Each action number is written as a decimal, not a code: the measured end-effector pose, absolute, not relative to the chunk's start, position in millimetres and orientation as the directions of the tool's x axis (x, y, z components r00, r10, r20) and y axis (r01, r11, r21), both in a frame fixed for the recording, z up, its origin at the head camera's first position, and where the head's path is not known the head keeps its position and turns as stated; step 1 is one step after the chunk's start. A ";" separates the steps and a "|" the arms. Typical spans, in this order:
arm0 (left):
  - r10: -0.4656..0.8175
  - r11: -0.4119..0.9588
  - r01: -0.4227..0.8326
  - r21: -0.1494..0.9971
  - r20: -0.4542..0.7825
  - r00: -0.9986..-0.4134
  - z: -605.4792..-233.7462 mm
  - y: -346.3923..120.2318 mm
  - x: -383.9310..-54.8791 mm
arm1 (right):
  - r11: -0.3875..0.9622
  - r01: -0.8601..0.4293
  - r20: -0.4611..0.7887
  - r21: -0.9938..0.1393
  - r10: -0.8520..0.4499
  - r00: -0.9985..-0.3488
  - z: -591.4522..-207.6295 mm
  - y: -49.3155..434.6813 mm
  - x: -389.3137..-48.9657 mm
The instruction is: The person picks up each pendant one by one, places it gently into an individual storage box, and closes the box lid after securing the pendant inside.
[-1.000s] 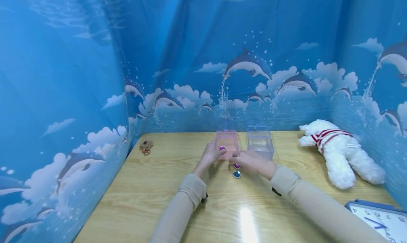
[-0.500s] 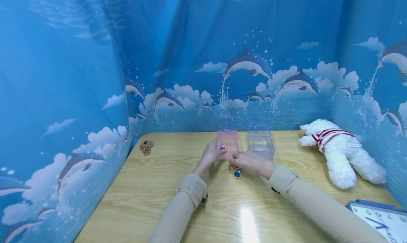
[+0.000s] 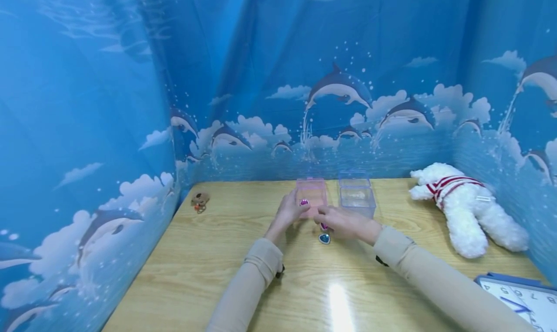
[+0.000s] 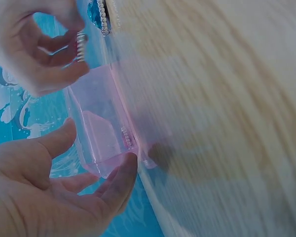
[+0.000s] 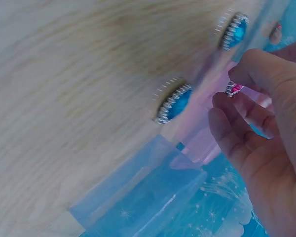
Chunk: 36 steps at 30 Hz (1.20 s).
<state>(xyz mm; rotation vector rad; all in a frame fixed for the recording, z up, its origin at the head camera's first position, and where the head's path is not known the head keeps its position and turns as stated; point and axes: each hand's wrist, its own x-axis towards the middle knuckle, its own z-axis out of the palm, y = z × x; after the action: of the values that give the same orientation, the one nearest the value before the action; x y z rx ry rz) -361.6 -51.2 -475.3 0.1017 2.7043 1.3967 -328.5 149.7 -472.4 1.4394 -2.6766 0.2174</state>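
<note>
My right hand (image 3: 344, 222) pinches a pink gem (image 5: 233, 89) with a silver beaded border between thumb and fingers, just in front of the open clear pink box (image 3: 319, 192). My left hand (image 3: 287, 210) holds that box from its left, the thumb on one side and the fingers (image 4: 121, 180) at the other. Inside the pink box lies another pink gem (image 3: 304, 203). On the table, a blue gem (image 3: 324, 238) sits just below my right hand. Two blue gems with beaded rims show in the right wrist view, one nearer (image 5: 177, 103) and one farther (image 5: 234, 32).
An open clear blue box (image 3: 358, 201) stands right of the pink one. A white plush toy (image 3: 465, 209) in a striped top lies at the right, with a whiteboard (image 3: 522, 298) in front. A small brown trinket (image 3: 200, 201) is at the back left corner.
My right hand has shifted slightly, and the pink gem beneath it shows more than half a second ago. My left hand and both boxes stay put.
</note>
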 end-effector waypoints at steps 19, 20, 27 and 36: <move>0.098 0.542 0.012 0.840 -0.049 -0.994 -480.2 -52.0 -362.3 | 0.588 -0.625 0.116 -0.514 -0.674 -0.729 -432.0 151.5 -348.5; 0.098 0.548 0.014 0.836 -0.048 -0.994 -480.3 -52.1 -362.8 | 0.592 -0.613 0.113 -0.524 -0.665 -0.738 -431.6 151.5 -351.0; 0.102 0.556 0.021 0.831 -0.043 -0.994 -481.3 -52.9 -363.7 | 0.597 -0.605 0.142 -0.526 -0.640 -0.755 -430.6 148.7 -364.7; 0.093 0.537 -0.001 0.844 -0.060 -0.994 -480.0 -51.8 -362.3 | 0.644 -0.580 0.106 -0.499 -0.619 -0.778 -430.0 137.1 -377.8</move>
<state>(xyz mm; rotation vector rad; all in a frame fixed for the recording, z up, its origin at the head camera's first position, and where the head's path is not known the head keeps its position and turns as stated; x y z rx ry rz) -362.3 -51.8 -480.0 0.0804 2.6675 1.4647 -377.8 137.1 -430.0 1.0650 -2.9148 0.8432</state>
